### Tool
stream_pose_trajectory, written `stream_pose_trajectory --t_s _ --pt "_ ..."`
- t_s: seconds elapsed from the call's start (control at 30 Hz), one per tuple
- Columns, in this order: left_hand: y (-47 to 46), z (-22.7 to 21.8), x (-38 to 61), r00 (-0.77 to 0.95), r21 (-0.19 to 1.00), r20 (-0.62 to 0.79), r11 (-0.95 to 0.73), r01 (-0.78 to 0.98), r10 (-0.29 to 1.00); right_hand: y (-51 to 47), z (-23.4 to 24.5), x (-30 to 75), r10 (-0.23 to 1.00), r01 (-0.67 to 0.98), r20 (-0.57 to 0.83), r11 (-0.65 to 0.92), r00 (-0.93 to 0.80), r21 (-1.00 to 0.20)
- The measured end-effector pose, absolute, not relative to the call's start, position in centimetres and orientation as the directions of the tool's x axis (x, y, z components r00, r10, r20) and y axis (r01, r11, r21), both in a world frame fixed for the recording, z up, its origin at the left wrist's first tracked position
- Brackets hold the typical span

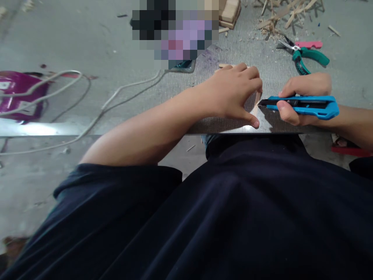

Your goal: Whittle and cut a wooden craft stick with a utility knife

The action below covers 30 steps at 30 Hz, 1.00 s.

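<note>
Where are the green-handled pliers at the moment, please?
The green-handled pliers lie at the head view's upper right, beside a pink strip, below the wood scraps, just beyond the right hand gripping the blue utility knife.

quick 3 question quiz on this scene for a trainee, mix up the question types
1. Multiple choice: what does the right hand hold?
A) a hammer
B) a blue utility knife
C) a paintbrush

2. True or false: the left hand holds down a thin wooden strip just ahead of the knife's tip.

3. Short answer: which tool lies beyond the right hand, near the wood scraps?

Key
1. B
2. True
3. The green-handled pliers
</note>
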<state>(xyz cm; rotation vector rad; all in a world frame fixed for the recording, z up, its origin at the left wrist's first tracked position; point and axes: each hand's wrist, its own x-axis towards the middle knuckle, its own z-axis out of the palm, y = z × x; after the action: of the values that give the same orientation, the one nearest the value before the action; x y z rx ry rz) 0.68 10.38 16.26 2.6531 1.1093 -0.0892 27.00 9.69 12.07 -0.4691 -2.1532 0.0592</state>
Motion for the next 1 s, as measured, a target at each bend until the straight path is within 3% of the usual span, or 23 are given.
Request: stream_pose_trajectory --t_s 0.2,0.37,0.57,0.8,1.0 --pt "9.8 16.7 1.1 0.685 0.098 -0.170 -0.679 0.727 0.708 9.7 12.5 27.5 0.354 0.343 0.723 0.924 -0.593 -0.171" --pt "9.8 16.3 1.6 0.676 0.118 -0.131 -0.665 0.737 0.725 9.5 12.8 27.0 0.313 0.325 0.740 0.936 -0.596 -0.134" --pt "9.0 16.1 2.2 0.577 0.155 -0.112 -0.560 0.814 0.809 9.7 14.0 26.4 0.447 0.420 0.579 0.887 -0.682 -0.190" --pt "7.5 16.9 2.5 0.470 0.100 -0.130 -0.461 0.882 0.873 10.4 15.3 26.0 0.366 0.309 0.572 0.930 -0.734 -0.200" --pt "7.0 16.9 2.6 0.456 0.049 -0.153 -0.454 0.890 0.877 10.8 16.2 25.8 0.405 0.360 0.441 0.914 -0.801 -0.184"
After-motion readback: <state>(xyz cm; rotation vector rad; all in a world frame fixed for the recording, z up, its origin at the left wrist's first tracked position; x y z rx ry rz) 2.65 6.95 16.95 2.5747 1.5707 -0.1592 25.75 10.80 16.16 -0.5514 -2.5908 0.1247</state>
